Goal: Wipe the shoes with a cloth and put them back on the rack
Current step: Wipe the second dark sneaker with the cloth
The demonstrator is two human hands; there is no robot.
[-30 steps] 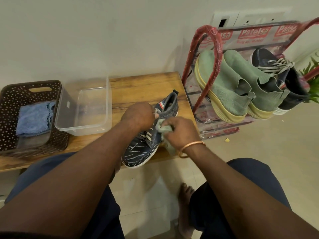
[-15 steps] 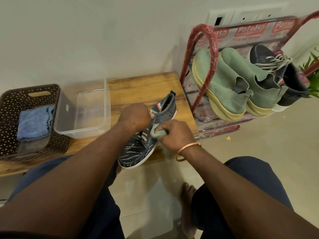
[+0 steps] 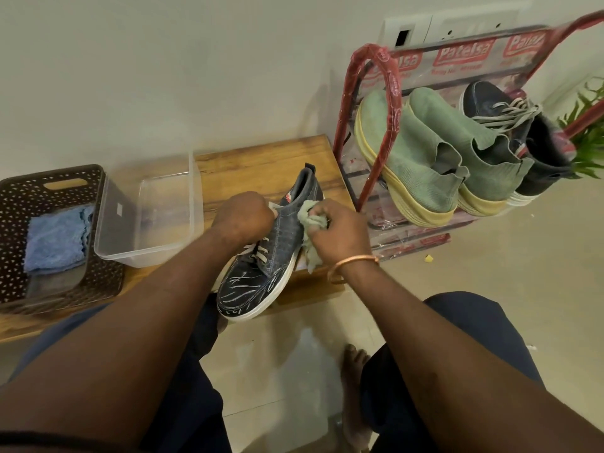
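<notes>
Since a second ago the right grip (image 3: 340, 230) is sliding the cloth (image 3: 310, 217) up the sneaker's outer side, from beside the laces toward the collar near the heel. That grip is bunching the pale green cloth in curled fingers and pressing it against the dark sneaker (image 3: 261, 282). The left grip (image 3: 243, 217) is closing over the top of the shoe around the tongue and opening, bracing it. The sneaker is lying on the wooden table (image 3: 261, 161), heel toward the wall and toe hanging past the front edge.

It is probably handling as a light thing: soft fabric upper that gives under a rub, stiffer white rubber sole that holds its shape. Wiping pressure is likely pushing it sideways, so a hold at the collar and tongue, or a clasp round the sole's midsection, seems the surest place. The loose laces are offering nothing firm. The cloth is limp and is needing to stay bunched to carry any pressure.

Just right of the table, the red rack (image 3: 376, 80) is carrying two green shoes (image 3: 411, 152) and a dark laced one (image 3: 490, 99).
</notes>
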